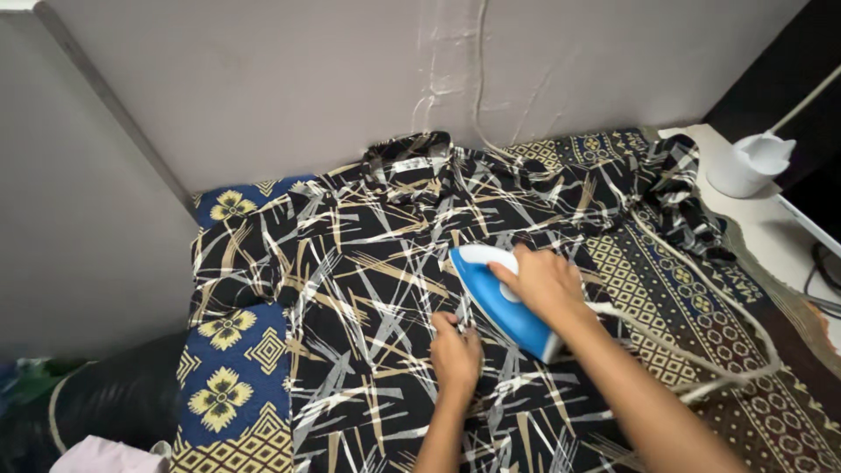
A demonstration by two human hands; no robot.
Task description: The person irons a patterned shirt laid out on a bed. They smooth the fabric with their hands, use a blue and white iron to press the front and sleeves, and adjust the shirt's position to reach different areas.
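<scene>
A black shirt (350, 263) with white and tan streaks lies spread flat, collar toward the wall. My right hand (541, 282) grips the handle of a blue and white iron (491, 293) that rests on the shirt's middle, tip pointing toward the collar. My left hand (455, 353) presses flat on the fabric just below the iron, fingers together, holding nothing. The iron's white cord (701, 302) loops off to the right.
A patterned blue, yellow and brown cloth (232, 377) covers the surface under the shirt. A grey wall (307, 79) stands close behind. A white cup-like object (745, 166) sits on a white ledge at the right. Dark bags and a pink cloth (101, 455) lie at lower left.
</scene>
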